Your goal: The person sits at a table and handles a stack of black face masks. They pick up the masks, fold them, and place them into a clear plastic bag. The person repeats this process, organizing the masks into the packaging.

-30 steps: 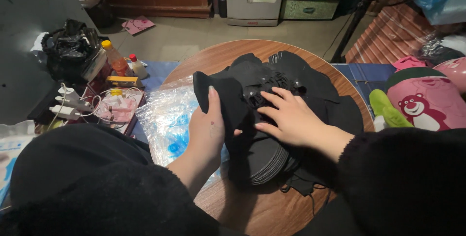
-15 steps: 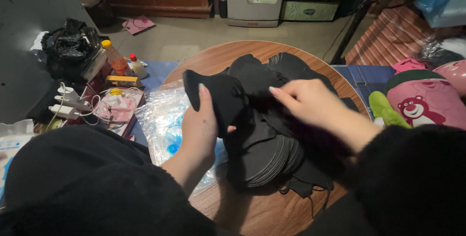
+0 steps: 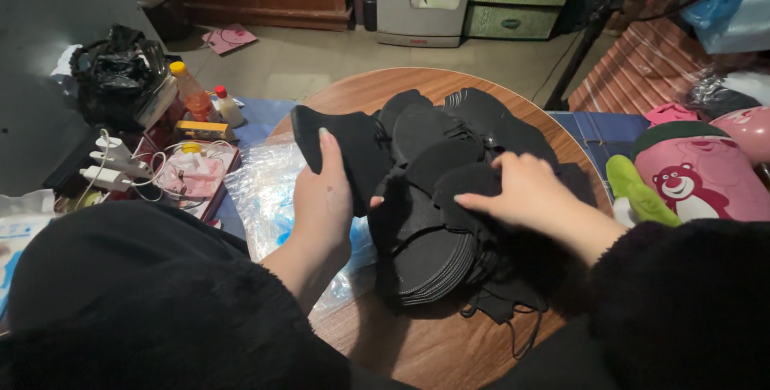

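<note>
Two bare hands sort black fabric face masks on a round wooden table [image 3: 449, 89].

The left hand [image 3: 322, 197] clamps one soft, matte, curved black mask [image 3: 341, 148], thumb up its face and fingers behind, raised at the table's left edge. The right hand [image 3: 525, 191] lies fingers spread and pressed flat on the mask heap [image 3: 449, 197] (neatly stacked at the near side, loose and overlapping behind, thin ear loops trailing off). Bare wood shows only along the far rim and near edge. A crinkly clear plastic bag [image 3: 265, 193] lies just left of the heap. A pink bear-printed container [image 3: 698, 181] stands to the right, and a red-capped bottle [image 3: 227, 105] further left.
</note>
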